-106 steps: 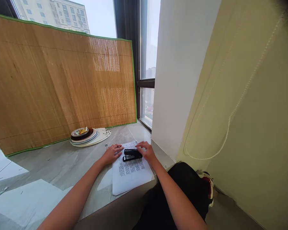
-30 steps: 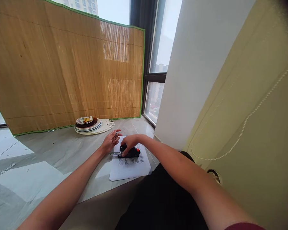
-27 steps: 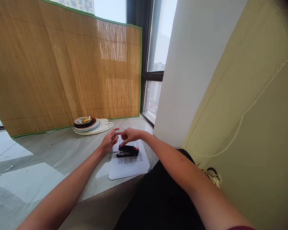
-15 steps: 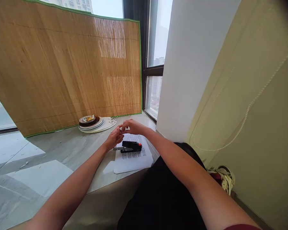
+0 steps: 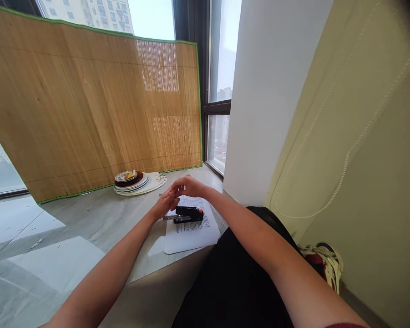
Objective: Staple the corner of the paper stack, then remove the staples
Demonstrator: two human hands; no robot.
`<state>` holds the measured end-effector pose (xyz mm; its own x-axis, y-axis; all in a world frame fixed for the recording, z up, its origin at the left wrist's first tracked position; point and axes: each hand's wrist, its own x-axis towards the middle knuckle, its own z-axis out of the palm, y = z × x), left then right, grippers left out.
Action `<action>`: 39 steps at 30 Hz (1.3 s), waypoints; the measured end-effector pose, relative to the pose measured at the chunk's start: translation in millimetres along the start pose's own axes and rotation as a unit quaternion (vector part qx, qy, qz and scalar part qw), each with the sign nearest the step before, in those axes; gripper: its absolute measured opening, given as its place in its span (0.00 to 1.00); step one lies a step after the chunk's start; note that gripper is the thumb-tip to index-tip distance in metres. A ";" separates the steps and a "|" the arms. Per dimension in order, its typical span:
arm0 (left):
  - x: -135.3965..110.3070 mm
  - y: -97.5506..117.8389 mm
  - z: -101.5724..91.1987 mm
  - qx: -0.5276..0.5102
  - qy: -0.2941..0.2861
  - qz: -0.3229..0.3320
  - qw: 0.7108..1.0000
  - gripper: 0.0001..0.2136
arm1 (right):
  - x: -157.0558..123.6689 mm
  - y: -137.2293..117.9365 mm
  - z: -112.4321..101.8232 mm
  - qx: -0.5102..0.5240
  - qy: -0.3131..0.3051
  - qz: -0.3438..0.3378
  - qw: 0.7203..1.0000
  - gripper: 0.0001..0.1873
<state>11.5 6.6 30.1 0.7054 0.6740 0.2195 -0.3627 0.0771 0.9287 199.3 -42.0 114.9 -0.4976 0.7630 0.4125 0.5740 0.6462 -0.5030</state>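
Observation:
My left hand (image 5: 164, 203) and my right hand (image 5: 188, 186) meet above the far edge of some printed paper. Both have their fingers curled and pinched together at the fingertips; whatever lies between them is too small to make out. Just nearer to me, a black stapler (image 5: 190, 214) with a red-orange mark lies on the printed sheets (image 5: 191, 241). A metal arm (image 5: 172, 218) sticks out of it to the left, so it looks opened up. Neither hand holds the stapler.
A stack of plates (image 5: 133, 184) stands on the marble sill (image 5: 88, 218) at the back, before a bamboo mat (image 5: 98, 105) leaning on the window. A white wall (image 5: 262, 105) rises at the right. A beaded blind cord (image 5: 341, 182) hangs farther right, above a shoe (image 5: 327, 264).
The view has tilted up slightly, so everything sits a little lower. My hands have drawn closer together, the right fingers now bent over the left fingertips. The stapler and paper stay put.

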 end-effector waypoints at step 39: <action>13.8 -9.2 -20.9 -0.042 0.180 0.125 0.975 0.20 | -36.3 10.4 -33.8 -0.045 -0.063 0.174 0.982 0.17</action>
<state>11.9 30.5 18.3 0.3347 0.8923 0.3030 -0.5545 -0.0735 0.8290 245.4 -62.5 120.3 -0.3350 0.9337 0.1268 0.7757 0.3496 -0.5254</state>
